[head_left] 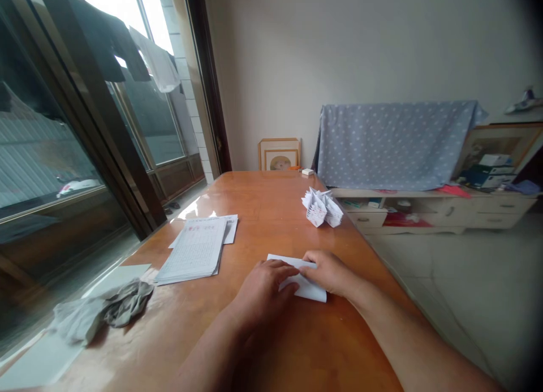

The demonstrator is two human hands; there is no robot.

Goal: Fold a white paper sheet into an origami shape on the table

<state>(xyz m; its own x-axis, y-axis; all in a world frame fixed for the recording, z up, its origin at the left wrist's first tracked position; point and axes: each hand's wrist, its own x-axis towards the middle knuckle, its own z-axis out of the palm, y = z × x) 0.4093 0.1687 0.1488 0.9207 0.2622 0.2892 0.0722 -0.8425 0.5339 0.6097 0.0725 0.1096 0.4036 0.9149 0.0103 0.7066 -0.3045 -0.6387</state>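
A folded sheet of white paper (311,290) lies on the near part of the wooden table, under both my hands. My left hand (267,287) is on its left side, fingers bent and pressed on the paper, the thumb a little below them. At the paper's upper right edge, my right hand (324,270) grips it between thumb and curled fingers. Part of the sheet is hidden beneath the hands. Beyond them, toward the right table edge, stands a cluster of pointed folded-paper shapes (321,208).
A stack of printed sheets (197,248) lies on the left of the table (263,197). Nearer, crumpled grey cloths (106,310) rest by the left edge. A small white box (307,171) sits at the far end. A low cabinet (449,211) stands to the right.
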